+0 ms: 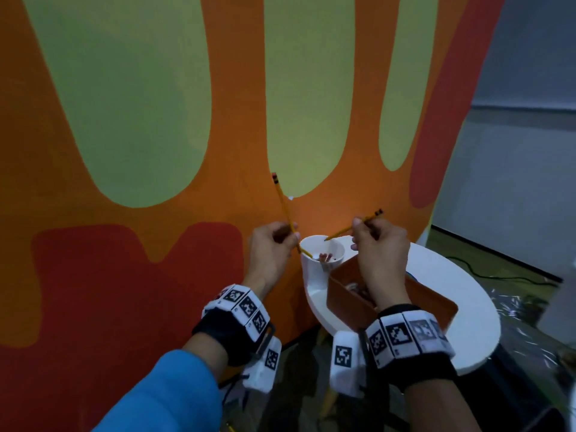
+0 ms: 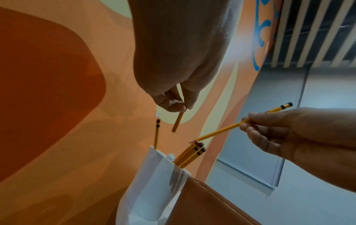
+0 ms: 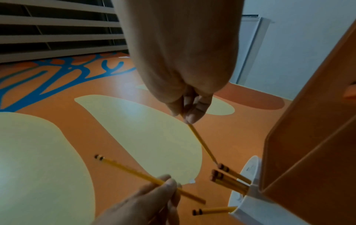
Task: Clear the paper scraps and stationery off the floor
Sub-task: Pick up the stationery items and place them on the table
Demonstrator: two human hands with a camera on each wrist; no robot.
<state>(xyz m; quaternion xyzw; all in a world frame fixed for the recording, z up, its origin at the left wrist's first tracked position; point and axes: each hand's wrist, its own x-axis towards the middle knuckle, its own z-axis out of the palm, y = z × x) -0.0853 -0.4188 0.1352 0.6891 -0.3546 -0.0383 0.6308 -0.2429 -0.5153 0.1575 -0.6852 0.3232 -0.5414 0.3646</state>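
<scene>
I am watching the stowing step: both hands are holding pencils over the white cup, which is standing on the round white table, just beyond the orange box. The left hand is pinching its pencil near the low end, the banded end pointing up and away. The right hand is pinching the second pencil, which is slanting down left with its tip over the cup's mouth. Several pencils are already standing in the cup. The floor is largely out of view, so I cannot tell what scraps are remaining. In my judgement, the next move is calling for lowering each tip past the rim and then letting go, without knocking the pencils already inside or tipping the cup.
</scene>
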